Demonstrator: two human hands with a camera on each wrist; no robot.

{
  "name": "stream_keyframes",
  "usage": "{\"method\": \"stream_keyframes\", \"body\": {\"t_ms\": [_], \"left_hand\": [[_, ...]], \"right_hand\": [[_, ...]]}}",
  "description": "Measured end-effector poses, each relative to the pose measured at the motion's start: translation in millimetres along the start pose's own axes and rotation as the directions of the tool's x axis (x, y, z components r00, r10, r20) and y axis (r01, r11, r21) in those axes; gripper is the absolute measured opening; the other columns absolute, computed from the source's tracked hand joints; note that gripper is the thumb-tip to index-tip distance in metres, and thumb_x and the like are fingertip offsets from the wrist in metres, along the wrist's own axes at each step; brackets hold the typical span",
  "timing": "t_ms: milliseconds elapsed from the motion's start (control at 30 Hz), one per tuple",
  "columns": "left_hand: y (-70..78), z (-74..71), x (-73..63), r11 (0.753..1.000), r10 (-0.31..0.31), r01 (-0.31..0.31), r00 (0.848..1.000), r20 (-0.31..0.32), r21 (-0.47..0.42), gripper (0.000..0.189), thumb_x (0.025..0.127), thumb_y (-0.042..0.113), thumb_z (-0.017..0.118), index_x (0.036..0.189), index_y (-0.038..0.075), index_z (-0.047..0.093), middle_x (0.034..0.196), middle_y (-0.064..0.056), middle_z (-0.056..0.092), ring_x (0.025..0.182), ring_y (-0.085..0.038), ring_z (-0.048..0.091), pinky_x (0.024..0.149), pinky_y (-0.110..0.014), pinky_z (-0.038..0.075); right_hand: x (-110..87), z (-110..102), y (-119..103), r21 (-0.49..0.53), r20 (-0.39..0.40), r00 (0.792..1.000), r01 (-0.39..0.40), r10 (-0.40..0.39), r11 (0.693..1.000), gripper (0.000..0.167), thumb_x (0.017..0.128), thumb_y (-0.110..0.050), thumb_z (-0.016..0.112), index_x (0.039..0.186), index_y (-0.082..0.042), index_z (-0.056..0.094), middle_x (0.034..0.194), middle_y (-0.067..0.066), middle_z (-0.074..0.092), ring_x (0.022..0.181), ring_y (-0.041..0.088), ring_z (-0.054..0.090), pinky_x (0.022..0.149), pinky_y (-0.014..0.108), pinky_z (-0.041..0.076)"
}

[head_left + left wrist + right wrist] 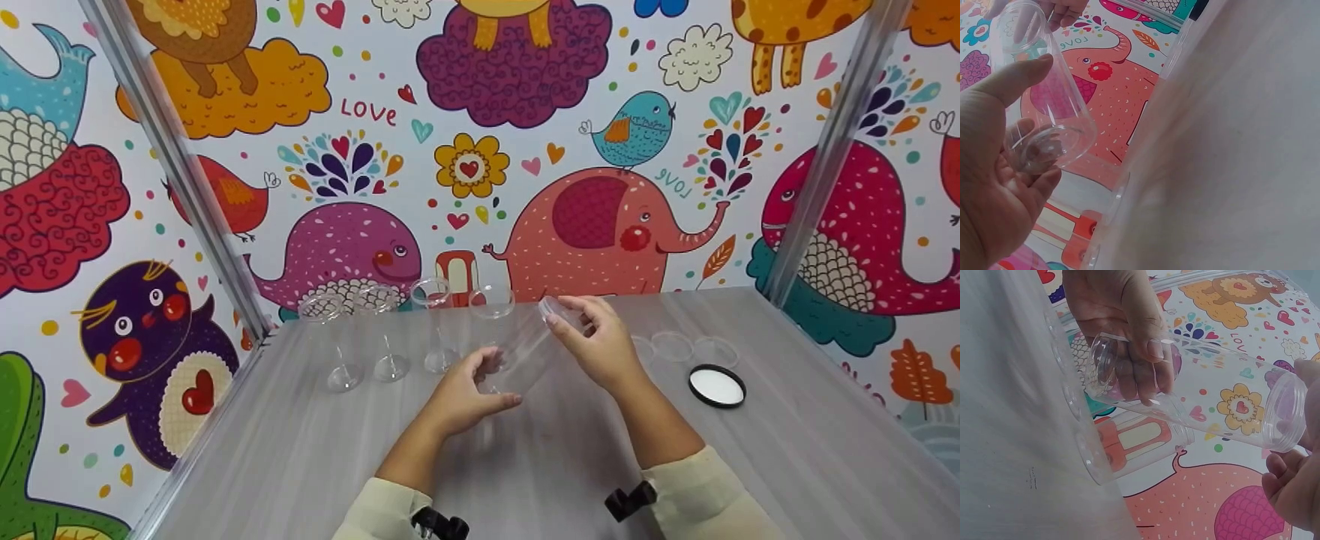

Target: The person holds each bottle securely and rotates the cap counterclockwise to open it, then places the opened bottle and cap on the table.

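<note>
A clear, see-through plastic jar (pixel 526 358) is held tilted above the table between both hands, its mouth end up and to the right. My left hand (pixel 466 396) grips it around the base; in the left wrist view the thumb (pixel 1027 79) lies along its side and fingers curl under the bottom. My right hand (pixel 600 341) holds the ringed mouth end (pixel 1287 413) between thumb and fingers. I cannot tell whether a clear lid sits on that end.
Several similar clear jars (pixel 441 361) stand in a row at the back left of the grey table (pixel 262 450). Right of the hands lie clear round lids (pixel 673 346) and a white disc with a black rim (pixel 718 386). Printed cartoon walls (pixel 465 90) enclose the table.
</note>
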State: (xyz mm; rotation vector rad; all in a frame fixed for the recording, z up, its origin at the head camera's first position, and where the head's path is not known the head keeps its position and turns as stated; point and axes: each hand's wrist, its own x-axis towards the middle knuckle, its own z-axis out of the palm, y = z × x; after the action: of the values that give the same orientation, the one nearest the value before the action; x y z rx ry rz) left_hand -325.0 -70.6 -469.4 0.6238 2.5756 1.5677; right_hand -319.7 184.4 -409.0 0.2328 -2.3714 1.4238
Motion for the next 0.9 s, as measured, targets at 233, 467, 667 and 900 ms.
{"method": "stream_keyframes", "body": {"t_ms": [233,467,667,900], "left_hand": [[0.7,0.0,-0.6,1.000,-0.015,0.015,1.000,0.000,0.006,0.092,0.082,0.049,0.091,0.157,0.016,0.049,0.156,-0.007,0.062,0.148,-0.028,0.057,0.127,-0.054,0.042],[-1.3,-0.1,0.5,1.000,-0.010,0.010,1.000,-0.003,-0.011,0.088,0.085,0.042,0.090,0.157,0.014,0.049,0.153,-0.004,0.064,0.147,-0.029,0.056,0.126,-0.054,0.042],[-2.5,-0.4,1.4,1.000,-0.001,0.001,1.000,-0.001,-0.021,0.089,0.085,0.041,0.091,0.158,0.012,0.048,0.153,-0.004,0.064,0.147,-0.029,0.056,0.127,-0.054,0.041],[-3.0,0.2,1.7,1.000,0.002,-0.002,1.000,-0.001,-0.026,0.088,0.085,0.040,0.091,0.157,0.013,0.048,0.154,-0.004,0.063,0.148,-0.030,0.056,0.127,-0.055,0.041]], "right_hand": [[-0.9,-0.4,-0.7,0.086,0.030,0.999,0.037,-0.039,0.996,0.040,0.102,-0.029,0.069,0.142,-0.022,0.070,0.147,0.003,0.063,0.124,0.026,0.060,0.101,0.040,0.057],[-1.9,-1.0,1.2,0.152,0.056,0.995,0.068,-0.077,0.986,0.044,0.103,-0.016,0.058,0.145,-0.024,0.068,0.158,-0.003,0.059,0.144,0.027,0.055,0.112,0.052,0.055],[-2.8,-1.1,0.5,0.161,0.056,0.995,0.077,-0.087,0.984,0.047,0.102,-0.011,0.053,0.144,-0.026,0.069,0.158,-0.004,0.060,0.149,0.026,0.053,0.104,0.043,0.055],[-2.5,-2.0,1.0,0.157,0.067,0.997,0.037,-0.048,0.987,0.045,0.106,-0.029,0.061,0.151,-0.024,0.060,0.158,0.006,0.057,0.138,0.030,0.058,0.111,0.052,0.055]]}}
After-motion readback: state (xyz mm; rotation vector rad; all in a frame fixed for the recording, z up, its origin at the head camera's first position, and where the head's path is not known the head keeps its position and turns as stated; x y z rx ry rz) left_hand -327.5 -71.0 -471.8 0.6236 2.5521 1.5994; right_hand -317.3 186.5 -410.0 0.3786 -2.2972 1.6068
